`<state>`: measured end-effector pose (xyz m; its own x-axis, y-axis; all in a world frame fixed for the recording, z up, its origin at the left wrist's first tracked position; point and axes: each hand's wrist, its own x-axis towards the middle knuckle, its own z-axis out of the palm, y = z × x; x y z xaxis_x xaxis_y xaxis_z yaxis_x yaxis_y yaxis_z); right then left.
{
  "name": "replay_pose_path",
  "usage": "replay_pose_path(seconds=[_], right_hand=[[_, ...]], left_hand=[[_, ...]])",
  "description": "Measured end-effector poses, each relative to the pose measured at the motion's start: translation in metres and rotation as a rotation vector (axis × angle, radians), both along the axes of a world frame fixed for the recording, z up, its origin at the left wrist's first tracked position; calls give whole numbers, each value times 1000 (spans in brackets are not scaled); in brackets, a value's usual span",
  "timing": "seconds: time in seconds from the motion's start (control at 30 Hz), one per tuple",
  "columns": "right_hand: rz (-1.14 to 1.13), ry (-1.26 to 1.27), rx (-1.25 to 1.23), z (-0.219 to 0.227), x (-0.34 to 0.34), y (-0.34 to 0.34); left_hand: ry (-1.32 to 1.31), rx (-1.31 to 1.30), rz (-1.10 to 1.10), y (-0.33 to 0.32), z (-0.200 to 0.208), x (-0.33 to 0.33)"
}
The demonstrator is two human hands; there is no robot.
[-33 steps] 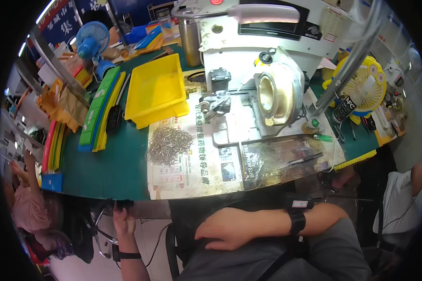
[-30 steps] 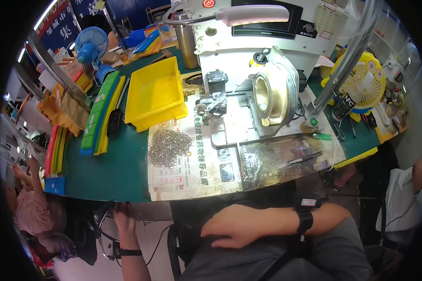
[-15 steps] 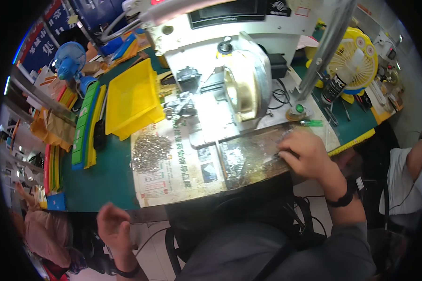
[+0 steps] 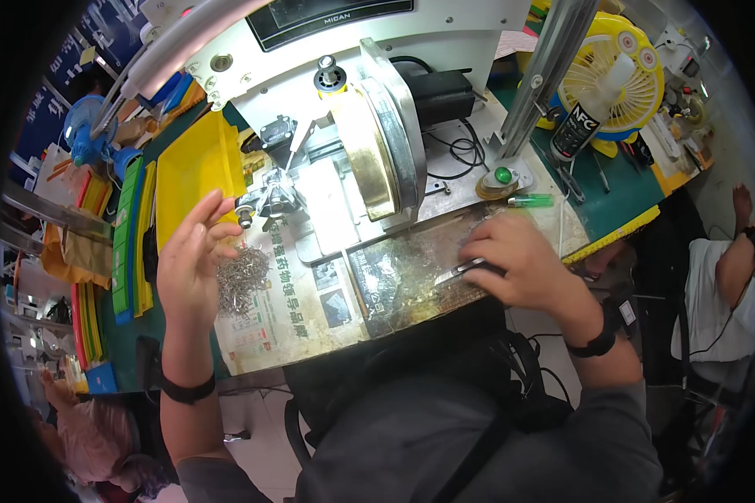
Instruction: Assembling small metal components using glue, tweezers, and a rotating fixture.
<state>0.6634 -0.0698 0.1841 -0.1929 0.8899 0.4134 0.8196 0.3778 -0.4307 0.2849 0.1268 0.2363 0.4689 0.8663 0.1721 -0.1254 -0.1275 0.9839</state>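
My left hand (image 4: 191,272) is raised beside the pile of small silvery metal parts (image 4: 242,281), fingers stretched and apart, nothing held. The pile lies on a printed paper sheet (image 4: 285,335). My right hand (image 4: 520,260) is closed on a slim dark tool with a silvery tip (image 4: 457,272), low over the worn board (image 4: 403,277) at the table's front edge; its exact kind is unclear. Ahead stands a white bench machine (image 4: 302,75) with a brass-coloured wheel (image 4: 367,159) and a small metal clamp fixture (image 4: 273,197) under a bright light.
A yellow bin (image 4: 197,163) stands left of the machine, with green and yellow trays (image 4: 127,222) beyond. To the right are a green lighter (image 4: 530,201), a green-capped bottle (image 4: 502,178), a spray bottle (image 4: 583,121), a yellow fan (image 4: 617,75) and a metal post (image 4: 545,75).
My left hand has risen from below the table edge to beside the metal parts. My right hand stays low over the board, and its tool now shows more clearly. The view has shifted.
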Motion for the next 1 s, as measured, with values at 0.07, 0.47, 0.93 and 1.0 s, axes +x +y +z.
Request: replay_pose_path(seconds=[0.07,0.47,0.93,1.0], right_hand=[[69,-45,-41,-2,-12,4],[3,-94,-194,13,-12,4],[287,1233,-574,41,-138,69],[271,1253,-541,36,-148,81]], left_hand=[[-25,-60,-32,8,-3,0],[-224,-517,-132,8,-29,20],[-215,138,-215,5,23,38],[-246,182,-271,2,15,39]])
